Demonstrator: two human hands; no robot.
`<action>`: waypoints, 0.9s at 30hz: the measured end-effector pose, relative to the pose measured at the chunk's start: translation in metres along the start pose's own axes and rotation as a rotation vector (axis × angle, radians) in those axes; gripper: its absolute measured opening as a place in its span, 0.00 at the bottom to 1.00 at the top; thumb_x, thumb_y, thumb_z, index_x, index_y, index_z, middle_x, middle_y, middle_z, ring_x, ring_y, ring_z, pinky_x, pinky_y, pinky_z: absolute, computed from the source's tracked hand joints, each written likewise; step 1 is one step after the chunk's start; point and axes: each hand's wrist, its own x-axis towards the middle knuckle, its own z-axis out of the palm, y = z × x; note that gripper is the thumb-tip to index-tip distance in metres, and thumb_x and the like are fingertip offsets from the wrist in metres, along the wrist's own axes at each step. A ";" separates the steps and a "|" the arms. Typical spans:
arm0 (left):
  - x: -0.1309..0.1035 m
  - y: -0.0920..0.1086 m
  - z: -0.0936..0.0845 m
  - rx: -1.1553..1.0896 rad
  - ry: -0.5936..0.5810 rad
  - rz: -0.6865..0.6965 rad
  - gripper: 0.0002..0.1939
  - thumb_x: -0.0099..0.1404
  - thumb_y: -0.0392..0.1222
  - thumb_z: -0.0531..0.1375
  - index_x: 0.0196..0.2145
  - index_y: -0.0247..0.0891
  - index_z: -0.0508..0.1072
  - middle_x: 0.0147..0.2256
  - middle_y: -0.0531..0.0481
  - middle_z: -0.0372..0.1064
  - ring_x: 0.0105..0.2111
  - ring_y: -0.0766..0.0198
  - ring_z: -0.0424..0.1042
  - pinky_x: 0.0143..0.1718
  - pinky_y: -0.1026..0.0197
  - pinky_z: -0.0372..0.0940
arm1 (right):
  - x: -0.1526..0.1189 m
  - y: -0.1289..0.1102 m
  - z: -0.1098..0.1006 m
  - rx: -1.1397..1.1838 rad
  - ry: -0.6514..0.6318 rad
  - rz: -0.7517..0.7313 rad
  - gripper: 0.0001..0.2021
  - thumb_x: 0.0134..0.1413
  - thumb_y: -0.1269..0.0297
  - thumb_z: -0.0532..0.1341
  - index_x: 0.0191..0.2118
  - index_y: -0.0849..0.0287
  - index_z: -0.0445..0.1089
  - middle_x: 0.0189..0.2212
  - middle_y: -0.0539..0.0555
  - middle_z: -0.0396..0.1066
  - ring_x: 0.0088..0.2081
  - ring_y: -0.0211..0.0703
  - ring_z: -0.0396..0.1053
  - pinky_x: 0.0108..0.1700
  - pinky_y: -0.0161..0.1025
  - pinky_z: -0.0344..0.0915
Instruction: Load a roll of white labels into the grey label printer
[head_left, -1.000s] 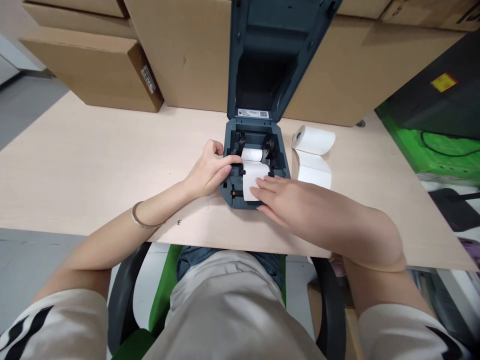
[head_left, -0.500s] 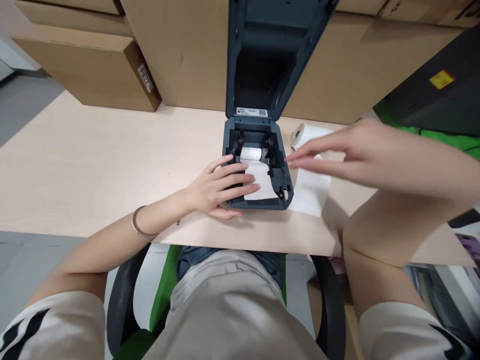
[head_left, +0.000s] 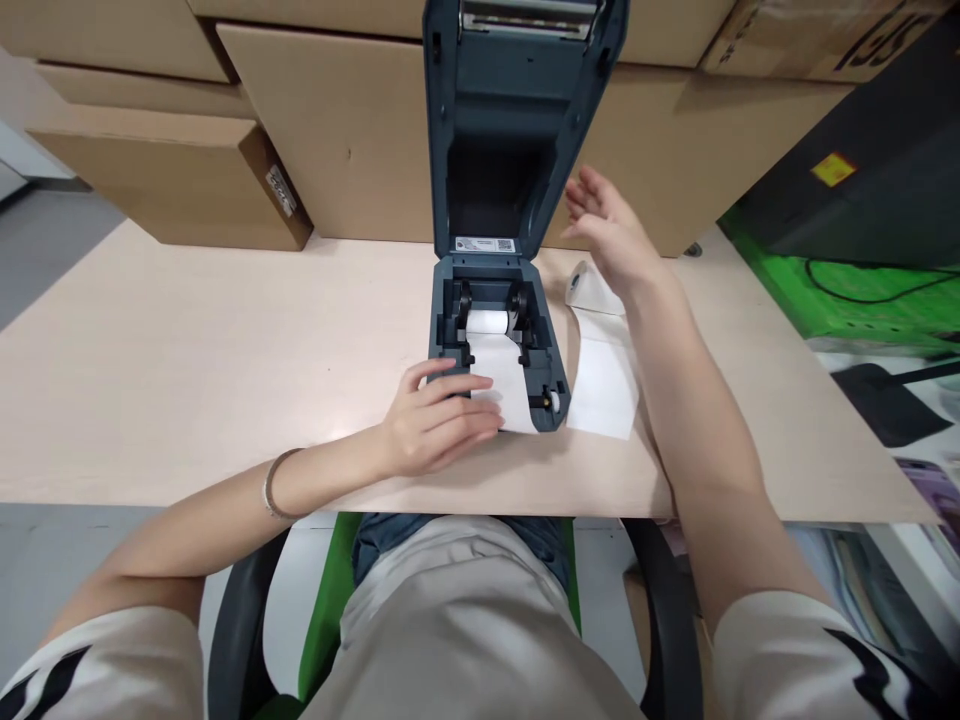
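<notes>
The left hand [head_left: 442,425], fingers slightly spread, lies on the paper strip [head_left: 504,385], which now overhangs the front of the open printer [head_left: 551,372] on the counter [head_left: 225,380]. Beyond, the right hand [head_left: 609,235], half-open and empty, has risen beside the upright lid [head_left: 517,85]; contact is unclear.

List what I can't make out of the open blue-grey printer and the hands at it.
Head view:
- Raised blue-grey plastic lid: top end cut off by the upper edge.
- Small white sticker: print too small.
- White paper strip: left front part hidden by the left hand.
- Left thumb: hidden beneath that hand, so its grip is unclear.
- Right fingertips touching the lid or not: unclear; the right hand overlaps its edge closely.
</notes>
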 end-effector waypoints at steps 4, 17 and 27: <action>0.000 0.010 -0.002 -0.071 0.027 0.371 0.04 0.70 0.42 0.66 0.36 0.52 0.79 0.42 0.61 0.84 0.48 0.66 0.82 0.49 0.59 0.78 | 0.001 -0.001 0.009 -0.056 -0.061 -0.059 0.44 0.57 0.56 0.48 0.79 0.52 0.38 0.78 0.50 0.49 0.76 0.40 0.52 0.72 0.49 0.61; -0.010 0.006 0.004 -0.335 -0.068 0.442 0.13 0.62 0.35 0.70 0.34 0.57 0.79 0.38 0.62 0.82 0.46 0.66 0.80 0.48 0.66 0.79 | -0.012 -0.021 0.017 -0.070 -0.071 -0.138 0.39 0.67 0.46 0.29 0.77 0.53 0.47 0.72 0.55 0.61 0.70 0.48 0.63 0.67 0.48 0.63; -0.006 0.001 0.013 -0.420 0.065 0.497 0.12 0.64 0.36 0.68 0.27 0.55 0.76 0.34 0.60 0.79 0.36 0.65 0.74 0.30 0.64 0.74 | -0.029 -0.058 0.015 0.138 -0.059 -0.146 0.36 0.69 0.40 0.36 0.61 0.54 0.71 0.72 0.58 0.60 0.74 0.49 0.56 0.74 0.47 0.56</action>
